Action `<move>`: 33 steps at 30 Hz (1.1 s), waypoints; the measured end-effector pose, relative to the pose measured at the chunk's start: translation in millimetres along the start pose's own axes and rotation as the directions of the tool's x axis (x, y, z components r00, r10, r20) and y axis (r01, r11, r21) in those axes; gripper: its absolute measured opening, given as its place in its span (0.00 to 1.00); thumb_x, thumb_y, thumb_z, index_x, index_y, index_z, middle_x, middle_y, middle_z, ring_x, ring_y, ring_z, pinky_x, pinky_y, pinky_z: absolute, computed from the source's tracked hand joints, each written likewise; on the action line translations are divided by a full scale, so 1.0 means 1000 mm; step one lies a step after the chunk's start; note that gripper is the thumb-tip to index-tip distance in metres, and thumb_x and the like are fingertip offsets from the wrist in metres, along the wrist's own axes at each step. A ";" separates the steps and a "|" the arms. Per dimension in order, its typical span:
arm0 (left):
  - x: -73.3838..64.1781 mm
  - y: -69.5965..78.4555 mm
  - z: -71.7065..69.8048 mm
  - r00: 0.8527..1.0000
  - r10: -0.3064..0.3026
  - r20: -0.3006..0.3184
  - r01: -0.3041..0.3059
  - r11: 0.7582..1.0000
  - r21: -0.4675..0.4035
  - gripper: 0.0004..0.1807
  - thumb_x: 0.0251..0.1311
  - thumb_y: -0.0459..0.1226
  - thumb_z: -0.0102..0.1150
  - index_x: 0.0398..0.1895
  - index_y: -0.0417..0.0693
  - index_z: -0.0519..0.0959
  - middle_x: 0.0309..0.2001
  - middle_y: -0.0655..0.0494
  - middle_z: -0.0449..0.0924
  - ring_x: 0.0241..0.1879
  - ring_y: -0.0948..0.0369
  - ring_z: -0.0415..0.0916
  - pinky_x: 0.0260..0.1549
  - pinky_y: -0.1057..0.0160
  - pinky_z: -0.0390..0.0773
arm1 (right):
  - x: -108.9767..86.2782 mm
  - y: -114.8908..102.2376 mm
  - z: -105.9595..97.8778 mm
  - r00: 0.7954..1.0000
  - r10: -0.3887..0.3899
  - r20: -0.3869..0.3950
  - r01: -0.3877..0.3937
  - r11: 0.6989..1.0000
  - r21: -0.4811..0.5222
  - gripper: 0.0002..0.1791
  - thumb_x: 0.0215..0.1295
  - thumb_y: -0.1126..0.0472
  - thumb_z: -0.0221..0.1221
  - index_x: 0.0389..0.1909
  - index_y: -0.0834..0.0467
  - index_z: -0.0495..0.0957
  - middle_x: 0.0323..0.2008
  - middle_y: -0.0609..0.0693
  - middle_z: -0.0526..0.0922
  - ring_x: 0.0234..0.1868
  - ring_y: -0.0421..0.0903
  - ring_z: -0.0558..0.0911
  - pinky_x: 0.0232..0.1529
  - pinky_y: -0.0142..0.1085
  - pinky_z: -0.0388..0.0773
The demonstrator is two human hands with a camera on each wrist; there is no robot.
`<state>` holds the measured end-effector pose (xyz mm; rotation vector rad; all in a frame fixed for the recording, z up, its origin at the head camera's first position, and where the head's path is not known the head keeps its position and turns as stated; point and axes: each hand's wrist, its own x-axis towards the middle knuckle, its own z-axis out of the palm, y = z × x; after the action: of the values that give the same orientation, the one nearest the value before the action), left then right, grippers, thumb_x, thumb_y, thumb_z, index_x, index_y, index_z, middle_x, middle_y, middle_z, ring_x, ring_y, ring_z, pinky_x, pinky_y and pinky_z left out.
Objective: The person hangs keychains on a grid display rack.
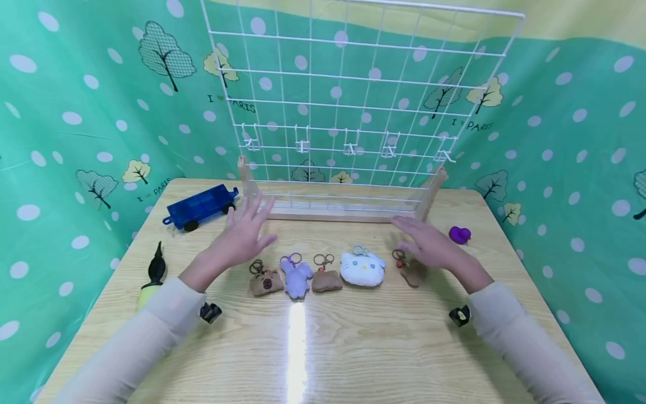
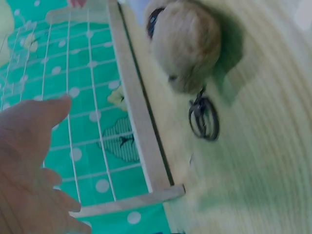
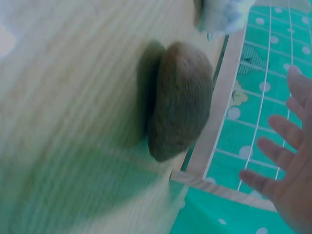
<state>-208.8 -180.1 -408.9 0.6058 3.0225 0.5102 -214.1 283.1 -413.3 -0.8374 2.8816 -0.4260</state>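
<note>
In the head view my left hand [image 1: 242, 234] hovers with fingers spread above the table, near the left foot of a white wire grid rack [image 1: 348, 118]. My right hand [image 1: 429, 242] reaches forward with straight fingers, partly covering a brown plush keychain [image 1: 414, 272]. Neither hand holds anything. Between them lie a brown bear-faced plush keychain [image 1: 266, 283], a lilac plush keychain [image 1: 296, 279], another brown plush keychain [image 1: 327, 281] and a white cat-face plush keychain [image 1: 362, 269]. The right wrist view shows the rightmost brown plush [image 3: 183, 100] close up, apart from the fingers.
Several white hooks [image 1: 350, 148] hang in a row on the grid, above its wooden base [image 1: 343, 215]. A blue toy trailer [image 1: 202, 206] stands at the back left, with a black-nozzled pump [image 1: 157, 266] nearer me. A purple toy duck [image 1: 460, 234] sits at the right.
</note>
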 end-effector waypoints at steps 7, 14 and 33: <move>0.011 -0.017 -0.015 0.969 -0.132 -0.211 0.083 0.971 -0.222 0.47 0.76 0.48 0.52 0.83 0.42 0.35 0.83 0.38 0.35 0.79 0.34 0.44 0.70 0.27 0.57 | 0.013 0.019 0.001 0.999 -0.031 0.042 0.026 0.993 0.113 0.25 0.73 0.62 0.60 0.70 0.59 0.73 0.57 0.61 0.83 0.56 0.58 0.83 0.57 0.55 0.81; 0.026 -0.031 -0.025 0.922 -0.253 -0.293 0.140 0.923 -0.357 0.44 0.77 0.51 0.48 0.83 0.43 0.41 0.81 0.38 0.45 0.78 0.38 0.51 0.73 0.33 0.59 | 0.021 0.043 0.010 0.978 0.008 0.209 -0.060 0.969 0.239 0.23 0.69 0.68 0.61 0.64 0.57 0.79 0.40 0.50 0.86 0.40 0.44 0.82 0.42 0.36 0.82; 0.069 -0.046 -0.026 0.887 -0.386 -0.253 0.156 0.767 -0.622 0.35 0.79 0.52 0.43 0.83 0.68 0.45 0.78 0.46 0.57 0.70 0.42 0.67 0.67 0.39 0.73 | 0.028 0.064 0.026 0.938 -0.047 0.344 -0.103 0.909 0.404 0.21 0.65 0.70 0.63 0.60 0.59 0.82 0.37 0.51 0.84 0.39 0.43 0.78 0.41 0.31 0.79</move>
<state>-291.3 -202.1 -395.5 0.0108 2.9027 1.6101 -265.4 313.2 -457.5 -0.7078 2.3497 -0.7716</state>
